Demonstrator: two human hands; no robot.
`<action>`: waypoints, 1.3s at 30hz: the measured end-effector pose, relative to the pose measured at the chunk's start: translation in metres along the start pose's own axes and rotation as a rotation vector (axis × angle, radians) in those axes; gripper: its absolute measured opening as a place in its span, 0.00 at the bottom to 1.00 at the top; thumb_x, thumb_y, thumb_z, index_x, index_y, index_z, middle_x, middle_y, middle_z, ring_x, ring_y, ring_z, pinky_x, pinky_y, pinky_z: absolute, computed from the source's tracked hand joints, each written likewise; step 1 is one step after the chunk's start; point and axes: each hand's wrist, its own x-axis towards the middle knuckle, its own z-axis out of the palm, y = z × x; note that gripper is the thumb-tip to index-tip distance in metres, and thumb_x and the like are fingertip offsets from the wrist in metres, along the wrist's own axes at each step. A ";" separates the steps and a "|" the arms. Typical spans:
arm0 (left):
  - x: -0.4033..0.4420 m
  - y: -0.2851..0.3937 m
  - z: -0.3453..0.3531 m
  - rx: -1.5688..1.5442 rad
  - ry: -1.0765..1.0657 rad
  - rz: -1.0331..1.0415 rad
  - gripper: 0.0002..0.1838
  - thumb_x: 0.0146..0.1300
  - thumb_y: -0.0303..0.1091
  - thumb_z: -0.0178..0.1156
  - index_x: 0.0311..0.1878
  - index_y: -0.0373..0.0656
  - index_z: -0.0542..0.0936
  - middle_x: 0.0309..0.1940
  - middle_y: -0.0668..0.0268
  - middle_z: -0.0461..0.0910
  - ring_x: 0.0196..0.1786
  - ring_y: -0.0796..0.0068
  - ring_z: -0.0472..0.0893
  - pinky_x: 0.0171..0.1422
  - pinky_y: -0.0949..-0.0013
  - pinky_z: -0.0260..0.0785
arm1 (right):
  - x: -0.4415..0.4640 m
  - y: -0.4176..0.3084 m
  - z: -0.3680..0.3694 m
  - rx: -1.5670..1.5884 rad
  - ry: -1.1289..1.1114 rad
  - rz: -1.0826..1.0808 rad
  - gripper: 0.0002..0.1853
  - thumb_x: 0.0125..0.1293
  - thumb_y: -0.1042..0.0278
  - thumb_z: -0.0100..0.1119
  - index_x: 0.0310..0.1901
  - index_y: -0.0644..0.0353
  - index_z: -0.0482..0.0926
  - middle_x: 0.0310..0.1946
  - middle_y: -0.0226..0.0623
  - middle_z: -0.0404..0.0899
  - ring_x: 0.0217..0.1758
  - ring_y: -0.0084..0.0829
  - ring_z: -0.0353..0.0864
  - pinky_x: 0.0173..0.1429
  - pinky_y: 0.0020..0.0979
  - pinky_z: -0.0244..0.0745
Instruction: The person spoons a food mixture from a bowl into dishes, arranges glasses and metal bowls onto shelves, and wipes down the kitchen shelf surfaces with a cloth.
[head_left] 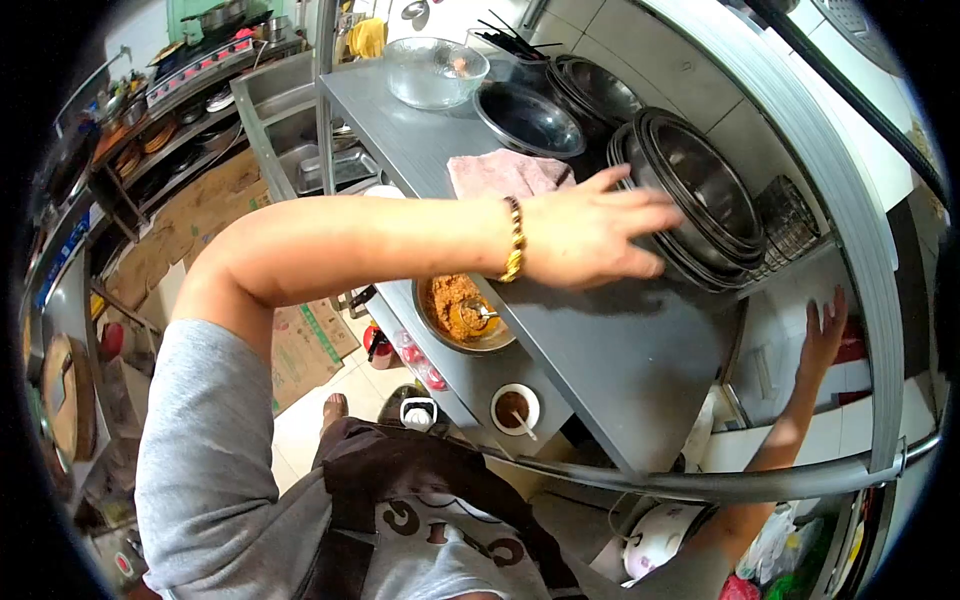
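My left hand [600, 230] stretches across the grey metal shelf [610, 340], fingers spread and slightly blurred, with nothing in it. Its fingertips are close to a stack of dark metal bowls [700, 185]; whether they touch I cannot tell. A pink cloth [510, 174] lies just behind this hand. At the far right my right hand [824, 335] is raised, fingers apart, in front of a white-walled space holding a red item [851, 340]. Below the shelf, a metal bowl of orange-brown food [455, 310] has a spoon in it. Nearby sits a white bowl of dark sauce [514, 409], also with a spoon.
A clear glass bowl [436, 75] and a dark basin [530, 118] stand on the shelf. Behind the bowl stack is a wire-like basket [787, 225]. A metal sink [280, 95] and a stove [200, 68] lie at the upper left. A metal rail [740, 482] crosses below.
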 end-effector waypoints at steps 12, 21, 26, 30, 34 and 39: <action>-0.084 -0.159 -0.036 0.111 -0.624 -0.206 0.11 0.56 0.32 0.49 0.35 0.47 0.81 0.32 0.60 0.81 0.39 0.60 0.81 0.43 0.61 0.73 | -0.297 -0.163 -0.096 0.432 0.784 0.724 0.14 0.62 0.67 0.55 0.48 0.64 0.71 0.43 0.38 0.76 0.45 0.27 0.76 0.45 0.24 0.73; -0.052 -0.174 -0.100 -0.084 -0.504 -0.013 0.06 0.51 0.31 0.58 0.32 0.41 0.79 0.29 0.55 0.80 0.37 0.54 0.80 0.39 0.57 0.71 | -0.362 -0.346 -0.002 0.505 0.793 0.837 0.04 0.62 0.75 0.53 0.39 0.60 0.72 0.33 0.35 0.77 0.31 0.20 0.74 0.33 0.17 0.71; -0.013 -0.222 -0.090 0.092 -0.227 0.066 0.07 0.54 0.29 0.54 0.35 0.40 0.78 0.34 0.55 0.79 0.41 0.55 0.79 0.45 0.58 0.70 | -0.375 -0.385 0.020 0.532 0.790 0.897 0.04 0.61 0.75 0.55 0.37 0.58 0.73 0.32 0.35 0.77 0.28 0.18 0.73 0.30 0.17 0.70; 0.022 -0.264 -0.032 0.226 -0.309 -0.101 0.09 0.56 0.31 0.54 0.40 0.42 0.77 0.35 0.55 0.79 0.43 0.56 0.79 0.47 0.56 0.71 | -0.384 -0.382 0.052 0.671 0.708 0.958 0.03 0.60 0.77 0.54 0.35 0.59 0.73 0.31 0.36 0.76 0.27 0.18 0.72 0.30 0.17 0.70; 0.034 -0.273 0.014 0.451 -0.497 -0.209 0.12 0.59 0.33 0.52 0.45 0.46 0.78 0.44 0.61 0.79 0.50 0.62 0.77 0.53 0.58 0.71 | -0.363 -0.381 0.091 0.803 0.641 0.917 0.02 0.61 0.78 0.52 0.35 0.61 0.72 0.32 0.38 0.75 0.29 0.23 0.73 0.34 0.20 0.71; 0.036 -0.292 0.040 0.302 -0.713 -0.228 0.21 0.58 0.40 0.57 0.56 0.53 0.72 0.54 0.61 0.73 0.54 0.59 0.74 0.57 0.58 0.68 | -0.337 -0.384 0.117 0.778 0.292 0.860 0.05 0.61 0.76 0.54 0.39 0.62 0.72 0.33 0.38 0.76 0.31 0.25 0.74 0.36 0.24 0.72</action>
